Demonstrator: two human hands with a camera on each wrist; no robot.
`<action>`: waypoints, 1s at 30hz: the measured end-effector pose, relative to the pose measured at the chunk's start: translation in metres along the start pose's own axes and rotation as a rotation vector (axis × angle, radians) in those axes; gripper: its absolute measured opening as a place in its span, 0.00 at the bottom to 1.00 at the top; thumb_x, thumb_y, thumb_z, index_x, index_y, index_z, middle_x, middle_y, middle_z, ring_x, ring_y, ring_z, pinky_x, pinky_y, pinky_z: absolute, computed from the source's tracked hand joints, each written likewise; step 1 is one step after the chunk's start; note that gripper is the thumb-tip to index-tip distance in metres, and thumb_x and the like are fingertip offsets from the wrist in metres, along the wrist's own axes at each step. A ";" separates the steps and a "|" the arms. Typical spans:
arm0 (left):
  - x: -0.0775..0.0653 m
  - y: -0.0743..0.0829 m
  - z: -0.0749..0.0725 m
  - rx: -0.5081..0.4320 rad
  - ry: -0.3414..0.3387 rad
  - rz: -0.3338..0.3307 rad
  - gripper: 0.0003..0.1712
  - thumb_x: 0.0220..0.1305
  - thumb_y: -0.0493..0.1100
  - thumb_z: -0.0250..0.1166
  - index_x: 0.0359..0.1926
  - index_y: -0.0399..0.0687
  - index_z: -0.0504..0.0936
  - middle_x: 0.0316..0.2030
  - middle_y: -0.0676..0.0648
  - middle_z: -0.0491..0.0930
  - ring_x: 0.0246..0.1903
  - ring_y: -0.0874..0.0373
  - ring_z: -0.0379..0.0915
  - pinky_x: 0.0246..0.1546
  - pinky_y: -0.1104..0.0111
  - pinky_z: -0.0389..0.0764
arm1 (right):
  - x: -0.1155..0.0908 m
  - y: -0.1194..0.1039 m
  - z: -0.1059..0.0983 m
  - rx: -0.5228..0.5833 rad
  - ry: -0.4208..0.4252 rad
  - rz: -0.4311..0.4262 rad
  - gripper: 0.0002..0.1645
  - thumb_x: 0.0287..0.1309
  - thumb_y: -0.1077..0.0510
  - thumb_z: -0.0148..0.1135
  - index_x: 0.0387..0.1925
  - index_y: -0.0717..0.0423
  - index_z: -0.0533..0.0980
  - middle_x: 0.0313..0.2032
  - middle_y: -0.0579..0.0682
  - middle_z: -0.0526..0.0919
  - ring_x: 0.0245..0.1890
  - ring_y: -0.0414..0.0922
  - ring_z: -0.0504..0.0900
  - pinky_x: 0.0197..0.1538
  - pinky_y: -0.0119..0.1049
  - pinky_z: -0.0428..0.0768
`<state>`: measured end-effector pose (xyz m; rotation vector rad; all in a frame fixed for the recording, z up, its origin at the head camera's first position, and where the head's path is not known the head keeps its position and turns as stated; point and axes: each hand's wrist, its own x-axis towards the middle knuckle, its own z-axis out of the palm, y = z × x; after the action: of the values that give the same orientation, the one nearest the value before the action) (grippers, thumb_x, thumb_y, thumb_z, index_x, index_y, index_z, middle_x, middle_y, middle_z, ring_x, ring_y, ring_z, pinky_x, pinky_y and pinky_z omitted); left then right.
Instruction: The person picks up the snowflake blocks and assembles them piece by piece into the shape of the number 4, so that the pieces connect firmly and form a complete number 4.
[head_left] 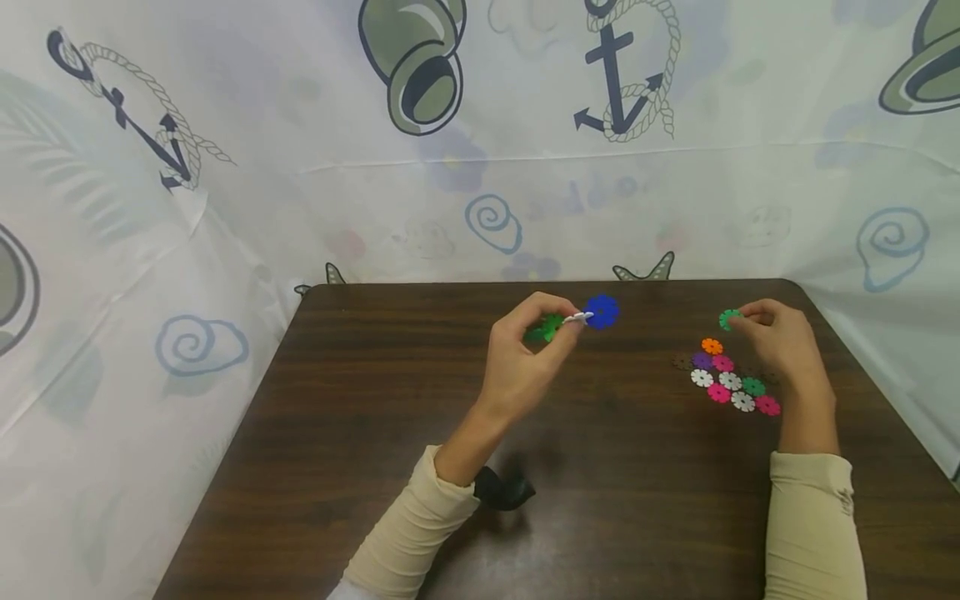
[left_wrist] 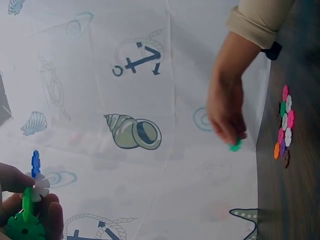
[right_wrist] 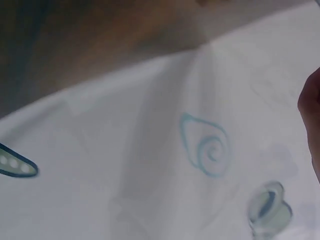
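Note:
My left hand [head_left: 517,367] pinches a small chain of notched flower discs above the table. In it, a white disc [left_wrist: 42,187] joins a blue disc [head_left: 603,311] at one end to green discs [left_wrist: 25,226] on the other side. Off to the right, thumb and fingers of my right hand [head_left: 783,340] pinch a single green flower disc [head_left: 729,319], raised just beyond the loose pieces. The left wrist view also has this right hand, fingers pointing down over the disc. Only an edge of a hand [right_wrist: 312,120] enters the right wrist view; the held disc is hidden there.
Several loose flower discs lie grouped on the dark wooden table [head_left: 337,433] at right, among them an orange disc [head_left: 712,346], a purple disc [head_left: 702,360] and a brown disc [head_left: 681,362]. A printed cloth [head_left: 420,208] hangs behind. A black wrist mount [head_left: 504,489] sits under the left sleeve.

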<state>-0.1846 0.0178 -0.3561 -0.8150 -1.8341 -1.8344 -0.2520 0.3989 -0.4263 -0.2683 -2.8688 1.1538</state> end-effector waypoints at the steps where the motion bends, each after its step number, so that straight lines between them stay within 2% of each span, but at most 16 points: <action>1: 0.000 0.000 0.000 -0.001 -0.002 0.000 0.03 0.68 0.35 0.68 0.41 0.40 0.84 0.37 0.44 0.84 0.28 0.60 0.71 0.29 0.73 0.75 | -0.003 -0.007 -0.002 0.004 0.008 -0.012 0.41 0.73 0.32 0.49 0.63 0.64 0.70 0.61 0.70 0.75 0.57 0.65 0.72 0.48 0.57 0.74; 5: 0.000 0.000 0.000 -0.001 -0.009 0.004 0.04 0.67 0.35 0.69 0.41 0.40 0.84 0.37 0.43 0.83 0.28 0.60 0.72 0.29 0.73 0.76 | -0.013 -0.033 -0.010 0.017 0.050 -0.043 0.42 0.71 0.29 0.50 0.63 0.61 0.70 0.59 0.66 0.77 0.55 0.59 0.73 0.45 0.47 0.72; 8: 0.000 0.001 0.000 0.003 -0.011 0.007 0.04 0.67 0.34 0.69 0.41 0.40 0.84 0.38 0.43 0.83 0.30 0.59 0.73 0.31 0.72 0.77 | -0.021 -0.049 -0.012 0.014 0.077 -0.080 0.41 0.70 0.29 0.52 0.63 0.59 0.71 0.55 0.60 0.80 0.54 0.55 0.73 0.47 0.47 0.71; 11: -0.001 0.000 0.000 0.006 -0.012 0.009 0.04 0.67 0.34 0.69 0.41 0.40 0.84 0.39 0.42 0.83 0.30 0.59 0.73 0.31 0.72 0.77 | -0.028 -0.061 -0.015 0.012 0.097 -0.121 0.39 0.70 0.29 0.53 0.61 0.57 0.73 0.43 0.38 0.85 0.53 0.50 0.74 0.49 0.47 0.71; 13: -0.001 0.000 0.000 0.010 -0.012 0.011 0.04 0.67 0.34 0.69 0.41 0.40 0.83 0.39 0.43 0.83 0.30 0.59 0.73 0.31 0.72 0.77 | -0.033 -0.068 -0.016 0.028 0.104 -0.138 0.37 0.70 0.29 0.54 0.60 0.55 0.73 0.35 0.25 0.82 0.52 0.47 0.74 0.51 0.47 0.70; 15: -0.001 0.000 0.000 0.011 -0.010 0.015 0.04 0.66 0.34 0.69 0.41 0.40 0.84 0.38 0.43 0.83 0.30 0.59 0.73 0.31 0.72 0.77 | -0.038 -0.074 -0.019 0.049 0.113 -0.148 0.34 0.69 0.29 0.54 0.58 0.52 0.73 0.31 0.16 0.78 0.51 0.44 0.74 0.52 0.46 0.69; 20: 0.000 0.001 0.000 0.003 -0.003 0.018 0.04 0.66 0.34 0.69 0.41 0.39 0.84 0.38 0.43 0.84 0.31 0.59 0.74 0.31 0.72 0.78 | -0.051 -0.086 -0.023 0.093 0.154 -0.171 0.27 0.70 0.32 0.56 0.55 0.47 0.74 0.32 0.20 0.82 0.48 0.39 0.74 0.50 0.39 0.68; 25: 0.000 0.001 0.000 0.005 -0.007 0.008 0.04 0.66 0.34 0.69 0.41 0.40 0.84 0.38 0.43 0.83 0.31 0.60 0.74 0.32 0.73 0.77 | -0.062 -0.097 -0.023 0.135 0.207 -0.224 0.21 0.71 0.39 0.60 0.54 0.47 0.75 0.30 0.17 0.81 0.45 0.35 0.75 0.47 0.31 0.67; 30: 0.000 0.001 0.000 0.010 -0.008 0.006 0.04 0.66 0.34 0.69 0.41 0.40 0.84 0.38 0.43 0.83 0.31 0.59 0.74 0.32 0.73 0.77 | -0.073 -0.107 -0.020 0.152 0.250 -0.262 0.18 0.71 0.41 0.61 0.53 0.46 0.76 0.30 0.16 0.80 0.43 0.32 0.76 0.47 0.29 0.67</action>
<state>-0.1837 0.0174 -0.3553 -0.8245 -1.8423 -1.8195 -0.1941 0.3242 -0.3355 -0.0260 -2.4965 1.1843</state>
